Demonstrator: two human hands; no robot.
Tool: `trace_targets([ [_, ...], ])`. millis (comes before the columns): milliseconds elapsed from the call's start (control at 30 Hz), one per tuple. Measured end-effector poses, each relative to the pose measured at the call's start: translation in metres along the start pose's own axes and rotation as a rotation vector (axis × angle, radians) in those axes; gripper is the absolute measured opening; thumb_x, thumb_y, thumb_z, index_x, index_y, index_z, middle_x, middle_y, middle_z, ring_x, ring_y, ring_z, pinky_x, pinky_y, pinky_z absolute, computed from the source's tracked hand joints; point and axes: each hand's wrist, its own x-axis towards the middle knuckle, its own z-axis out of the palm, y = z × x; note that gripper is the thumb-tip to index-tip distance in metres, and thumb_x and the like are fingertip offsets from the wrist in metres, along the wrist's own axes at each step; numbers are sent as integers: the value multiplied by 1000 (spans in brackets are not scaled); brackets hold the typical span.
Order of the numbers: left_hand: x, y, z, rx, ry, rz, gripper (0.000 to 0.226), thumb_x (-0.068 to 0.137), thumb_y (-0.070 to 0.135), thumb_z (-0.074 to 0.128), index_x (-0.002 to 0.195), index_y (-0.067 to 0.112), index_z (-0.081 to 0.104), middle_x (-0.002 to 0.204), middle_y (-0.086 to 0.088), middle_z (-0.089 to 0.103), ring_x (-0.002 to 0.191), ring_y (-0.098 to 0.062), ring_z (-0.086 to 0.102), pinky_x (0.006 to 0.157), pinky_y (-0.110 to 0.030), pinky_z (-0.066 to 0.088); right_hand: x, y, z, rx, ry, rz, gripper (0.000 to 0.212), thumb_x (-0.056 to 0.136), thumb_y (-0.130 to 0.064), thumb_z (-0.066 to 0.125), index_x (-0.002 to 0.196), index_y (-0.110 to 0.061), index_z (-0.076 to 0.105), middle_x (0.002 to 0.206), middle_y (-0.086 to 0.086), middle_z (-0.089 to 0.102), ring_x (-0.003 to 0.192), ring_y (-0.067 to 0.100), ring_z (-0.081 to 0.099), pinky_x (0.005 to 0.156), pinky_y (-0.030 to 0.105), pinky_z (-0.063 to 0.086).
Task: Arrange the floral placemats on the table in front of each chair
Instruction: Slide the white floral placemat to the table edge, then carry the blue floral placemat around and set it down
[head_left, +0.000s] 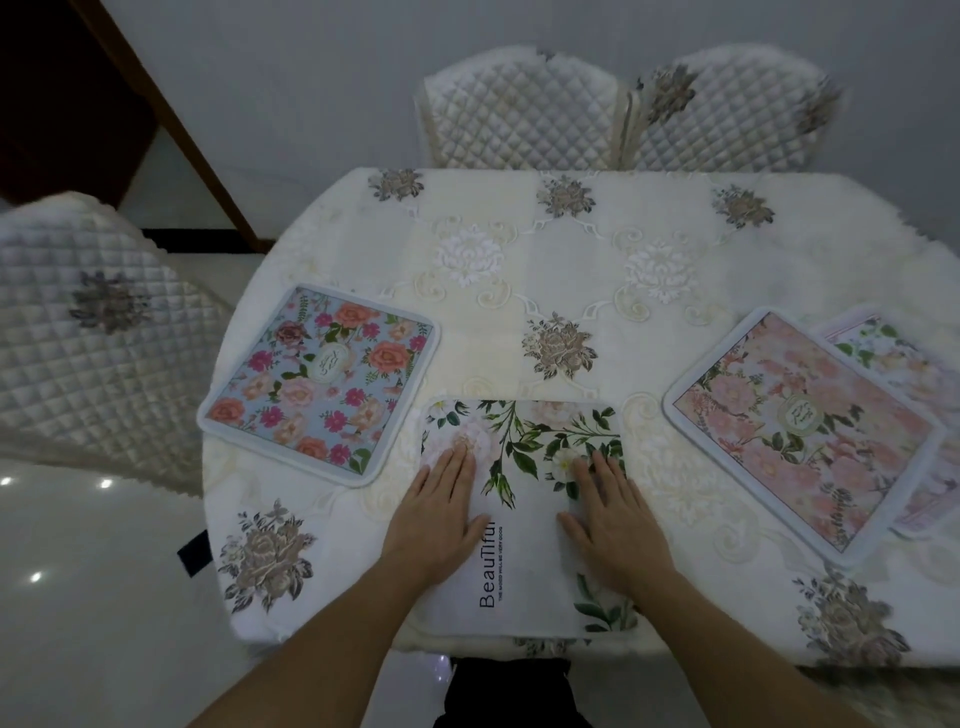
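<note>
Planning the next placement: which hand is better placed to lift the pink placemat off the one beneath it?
Probably right. The right hand rests flat on the white placemat, on the side nearer the pink placemat; the left hand would have to cross over it.

The left hand (441, 512) and right hand (610, 512) lie palm down, side by side and apart, with the fingers straight, close together and pointing forward. Each thumb spreads inward toward the other hand. Behind the wrists, the bare forearms angle inward.
</note>
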Motion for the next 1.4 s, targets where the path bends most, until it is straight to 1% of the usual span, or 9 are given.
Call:
trace_targets([
  [133, -4, -1, -18, 47, 86, -2, 75, 97, 63, 17, 156, 24, -9, 165, 2, -12, 150, -17, -15, 121, -39, -8, 4, -14, -31, -45, 79, 8, 71, 97, -62, 17, 156, -25, 2, 165, 5, 5, 152, 27, 1, 121, 47, 5],
  [333, -21, -17, -47, 30, 186, -157, 72, 96, 59, 28, 157, 27, 8, 166, 0, 7, 152, -22, 6, 122, -45, 7, 23, -53, -68, -83, 203, -160, 68, 97, -59, 26, 155, -24, 18, 161, 8, 23, 150, 30, 16, 120, 52, 19],
  [400, -40, -22, -53, 13, 235, -228, 69, 96, 58, 31, 156, 28, 16, 164, -2, 17, 151, -23, 14, 121, -46, 13, 28, -71, -73, -93, 211, -228, 68, 97, -58, 27, 155, -24, 18, 161, 9, 24, 149, 30, 17, 120, 52, 19],
  [633, -126, -37, -67, -23, 297, -502, 69, 93, 58, 37, 154, 29, 25, 161, 1, 27, 149, -23, 21, 122, -46, 13, 27, -152, -80, -87, 187, -527, 67, 97, -58, 33, 155, -25, 21, 161, 8, 25, 148, 30, 20, 119, 51, 22],
  [833, -213, -47, -59, -5, 360, -749, 66, 89, 56, 42, 148, 26, 40, 153, -1, 43, 141, -25, 37, 118, -47, 26, -1, -237, -70, -55, 145, -800, 65, 97, -54, 38, 153, -24, 26, 159, 11, 29, 147, 32, 24, 118, 52, 23],
  [967, -267, -65, -54, -39, 409, -901, 69, 88, 61, 38, 149, 28, 36, 153, 1, 42, 142, -23, 35, 118, -45, 22, -20, -296, -57, -76, 82, -929, 63, 98, -52, 35, 154, -29, 20, 162, 4, 23, 149, 25, 19, 120, 47, 19],
  [1033, -294, -78, -50, -45, 416, -955, 69, 88, 61, 37, 149, 28, 35, 154, 1, 41, 142, -24, 35, 118, -44, 22, -32, -326, -50, -77, 66, -969, 61, 96, -50, 37, 152, -28, 26, 158, 3, 31, 146, 24, 25, 118, 46, 22],
  [1200, -353, -126, -41, -67, 463, -1019, 71, 88, 62, 38, 149, 26, 38, 152, 1, 44, 140, -22, 38, 118, -43, 25, -63, -409, -27, -97, 97, -1063, 58, 91, -49, 49, 142, -22, 46, 135, 3, 57, 124, 24, 52, 104, 42, 41],
  [1400, -412, -204, -38, -81, 559, -1016, 63, 83, 59, 43, 132, 21, 58, 131, 2, 63, 120, -24, 58, 104, -43, 44, -82, -511, 1, -108, 117, -1066, 59, 92, -50, 48, 143, -21, 45, 137, 6, 56, 123, 26, 52, 102, 42, 41],
])
